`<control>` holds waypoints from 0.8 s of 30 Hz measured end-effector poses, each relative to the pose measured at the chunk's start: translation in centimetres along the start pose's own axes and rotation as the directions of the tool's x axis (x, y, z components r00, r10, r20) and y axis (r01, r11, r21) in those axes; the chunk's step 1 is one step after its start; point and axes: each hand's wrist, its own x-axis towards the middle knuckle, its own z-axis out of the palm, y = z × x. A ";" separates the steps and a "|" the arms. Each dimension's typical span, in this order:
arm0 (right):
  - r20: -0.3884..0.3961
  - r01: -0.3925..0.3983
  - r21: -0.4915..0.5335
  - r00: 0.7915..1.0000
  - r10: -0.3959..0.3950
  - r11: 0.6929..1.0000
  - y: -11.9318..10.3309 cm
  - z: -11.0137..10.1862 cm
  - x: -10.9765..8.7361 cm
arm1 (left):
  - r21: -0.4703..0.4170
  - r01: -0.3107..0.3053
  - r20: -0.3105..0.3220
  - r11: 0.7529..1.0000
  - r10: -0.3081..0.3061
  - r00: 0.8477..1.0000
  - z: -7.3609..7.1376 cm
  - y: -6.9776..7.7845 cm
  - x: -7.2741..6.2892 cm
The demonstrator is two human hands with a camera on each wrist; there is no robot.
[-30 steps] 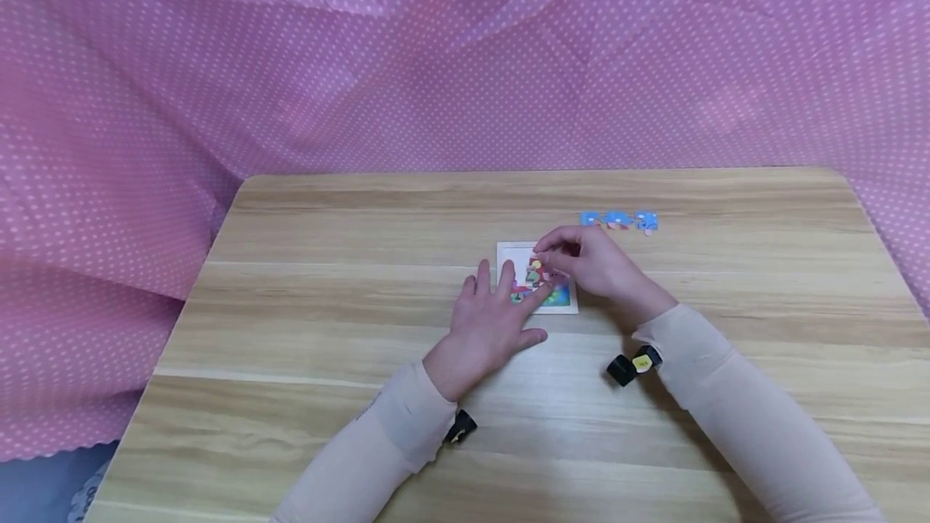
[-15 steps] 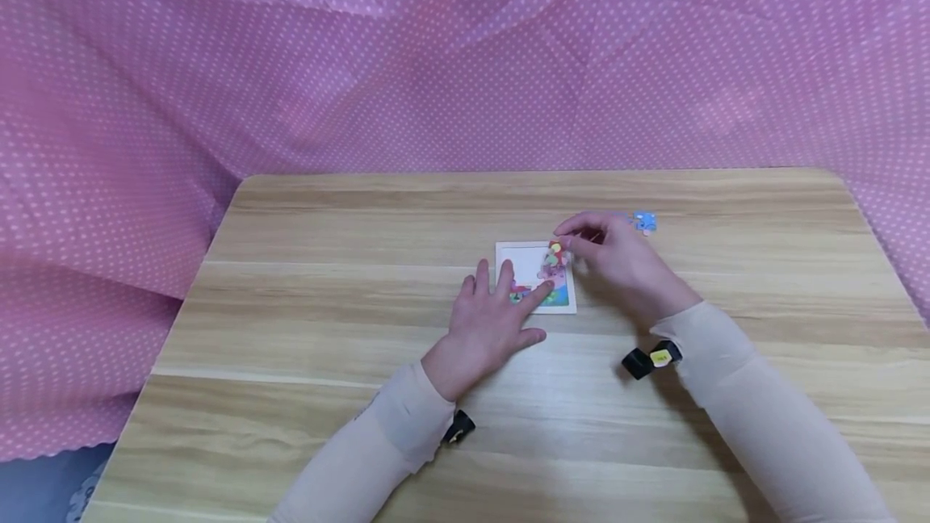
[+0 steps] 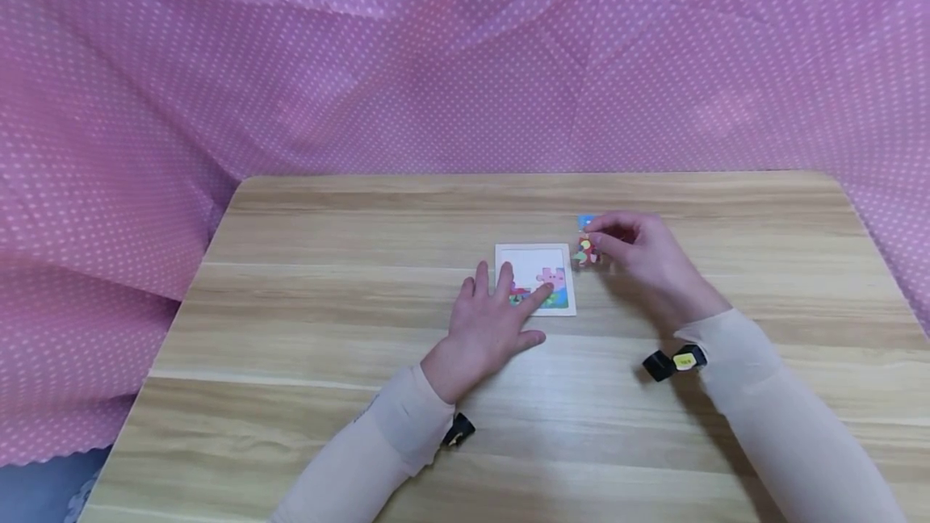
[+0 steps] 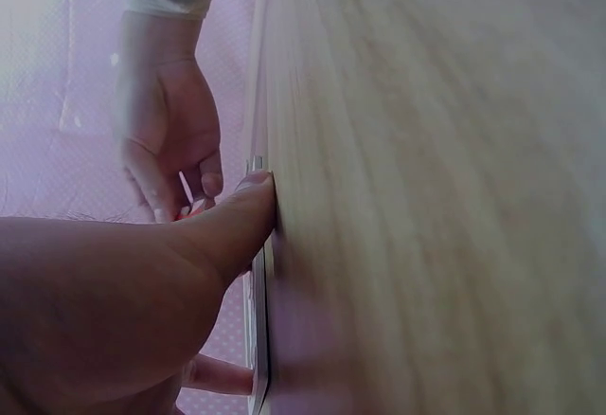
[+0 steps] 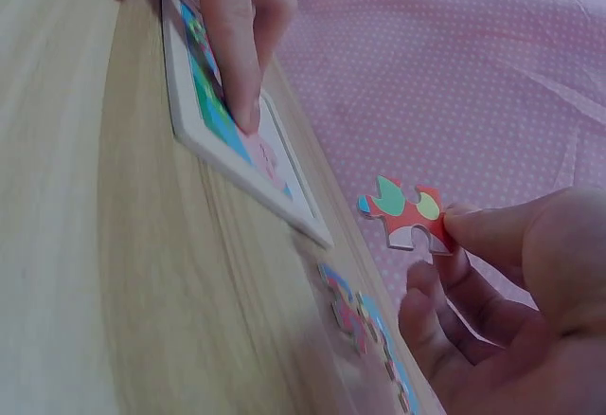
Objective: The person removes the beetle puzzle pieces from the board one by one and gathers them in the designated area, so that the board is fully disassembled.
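A small white-framed puzzle tray (image 3: 571,301) lies on the table, with several pieces along its lower part. One of them, a pink piece with a cartoon pig's face (image 3: 554,274), sits at the lower right. My left hand (image 3: 485,328) rests on the tray with fingers spread, index fingertip on the fitted pieces. Thumb and fingers of my right hand (image 3: 650,261) pinch a red puzzle piece (image 5: 407,221) with green and yellow patches. It is held up off the table, to the right of the tray.
Loose blue puzzle pieces (image 5: 348,309) lie on the table beyond the tray, mostly hidden behind my right hand in the head view. The wooden table (image 3: 327,281) ends at a pink dotted cloth (image 3: 465,63). Each wrist wears a black device.
My right hand has moved right, carrying the red puzzle piece from above the tray to beside it. The tray's upper area now shows white. My left hand has stayed in place.
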 end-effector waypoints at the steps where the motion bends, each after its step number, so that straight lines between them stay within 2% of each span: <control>1: 0.003 -0.003 0.004 1.000 0.003 1.000 0.1 -0.1 0.0 | 0.000 0.000 0.000 1.000 0.000 1.000 0.0 0.0 0.0; 8: -0.006 -0.005 0.008 1.000 0.005 1.000 0.9 -1.0 -0.2 | 0.004 0.001 0.007 1.000 -0.001 1.000 0.0 0.0 0.0; 15: -0.035 0.011 -0.084 0.999 -0.014 0.996 1.8 -2.0 -0.4 | 0.019 0.000 -0.005 1.000 0.000 1.000 0.0 0.0 0.0; 21: -0.039 -0.022 -0.112 0.999 0.018 0.993 2.1 -2.5 -0.6 | 0.019 -0.001 -0.004 1.000 0.001 1.000 0.0 0.0 0.0; 24: -0.057 -0.018 -0.144 0.998 0.010 0.989 2.2 -2.5 -0.6 | 0.013 0.000 0.001 1.000 0.000 1.000 0.0 0.0 -0.1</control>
